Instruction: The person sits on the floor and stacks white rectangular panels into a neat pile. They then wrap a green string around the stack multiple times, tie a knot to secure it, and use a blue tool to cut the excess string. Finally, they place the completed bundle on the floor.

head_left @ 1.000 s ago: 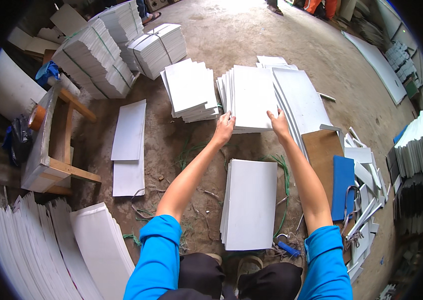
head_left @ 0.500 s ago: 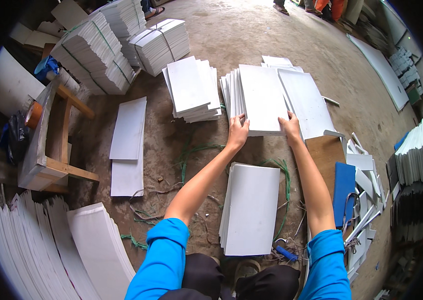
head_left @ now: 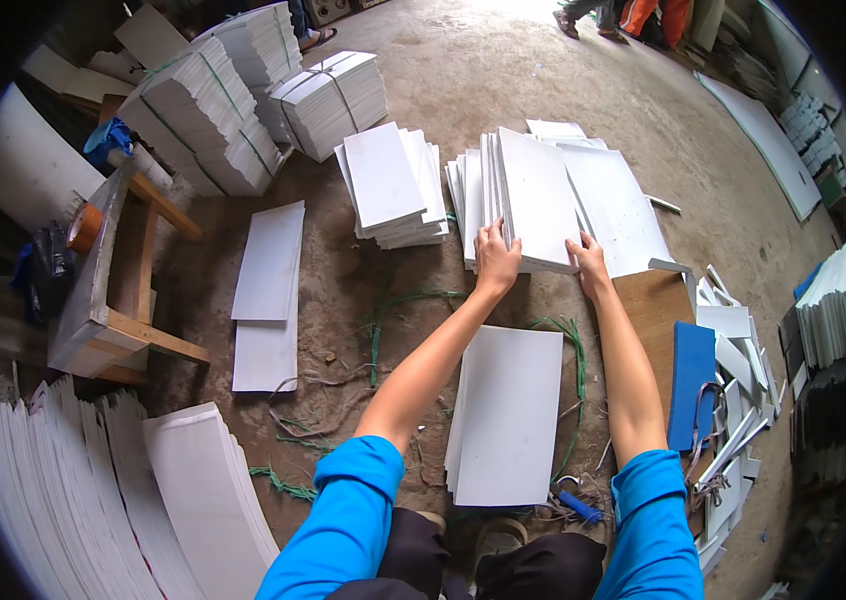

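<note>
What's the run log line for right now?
left hand: touching white rectangular boards, near-left corner; right hand: same boards, near-right corner; nearby: brown flat rectangular board

The left hand (head_left: 498,262) hides part of the near edge of the white boards (head_left: 540,205), the dark trousers (head_left: 543,566) cover some of the shoes (head_left: 499,536), the top edge cuts off the people so just legs (head_left: 640,15) show, and the black pile (head_left: 833,415) on the right is too dim to make out.
</note>
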Action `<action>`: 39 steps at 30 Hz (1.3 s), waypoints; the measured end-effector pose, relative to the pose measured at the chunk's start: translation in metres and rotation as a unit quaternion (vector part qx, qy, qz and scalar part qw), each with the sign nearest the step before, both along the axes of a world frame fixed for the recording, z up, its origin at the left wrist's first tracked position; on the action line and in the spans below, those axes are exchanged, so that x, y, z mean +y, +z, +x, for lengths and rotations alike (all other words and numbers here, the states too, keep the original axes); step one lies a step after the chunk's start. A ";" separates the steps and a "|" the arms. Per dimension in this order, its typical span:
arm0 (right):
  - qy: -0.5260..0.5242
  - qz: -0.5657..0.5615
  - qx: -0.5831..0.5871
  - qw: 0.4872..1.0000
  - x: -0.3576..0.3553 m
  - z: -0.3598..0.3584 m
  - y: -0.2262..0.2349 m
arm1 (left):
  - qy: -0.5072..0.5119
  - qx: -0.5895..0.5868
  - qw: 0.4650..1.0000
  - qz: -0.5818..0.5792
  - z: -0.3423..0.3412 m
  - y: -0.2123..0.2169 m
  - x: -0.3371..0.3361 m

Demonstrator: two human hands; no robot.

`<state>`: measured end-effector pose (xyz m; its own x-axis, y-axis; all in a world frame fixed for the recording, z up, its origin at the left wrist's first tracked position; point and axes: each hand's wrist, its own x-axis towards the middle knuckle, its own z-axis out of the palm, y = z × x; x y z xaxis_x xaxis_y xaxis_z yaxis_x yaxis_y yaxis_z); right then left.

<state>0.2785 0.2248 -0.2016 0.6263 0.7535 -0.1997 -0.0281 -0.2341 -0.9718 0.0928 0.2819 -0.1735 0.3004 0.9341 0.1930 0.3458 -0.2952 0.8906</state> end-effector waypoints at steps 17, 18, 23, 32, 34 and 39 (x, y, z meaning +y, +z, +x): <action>-0.003 0.072 0.113 0.991 -0.054 -0.032 0.026 | 0.019 0.095 0.975 -0.200 -0.009 0.035 -0.013; 0.003 0.076 0.110 0.991 -0.060 -0.035 0.028 | -0.014 0.034 0.978 -0.204 -0.013 0.030 -0.014; 0.063 0.097 0.037 0.993 -0.093 -0.071 0.058 | -0.106 -0.192 0.948 -0.232 -0.058 0.033 -0.037; 0.071 0.090 -0.065 0.991 -0.183 -0.126 0.101 | -0.275 -0.190 0.905 -0.261 -0.153 0.042 -0.145; 0.090 0.072 -0.067 0.991 -0.210 -0.146 0.101 | -0.293 -0.126 0.912 -0.259 -0.173 0.048 -0.168; 0.064 0.034 0.010 0.997 -0.261 -0.174 0.062 | -0.271 -0.031 0.939 -0.208 -0.197 0.015 -0.219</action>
<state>0.1046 -0.0367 -0.1398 0.5207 0.8391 -0.1574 -0.0213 -0.1715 -0.9849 -0.1038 0.0624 -0.1590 0.7534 0.6463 -0.1210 0.1880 -0.0354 0.9815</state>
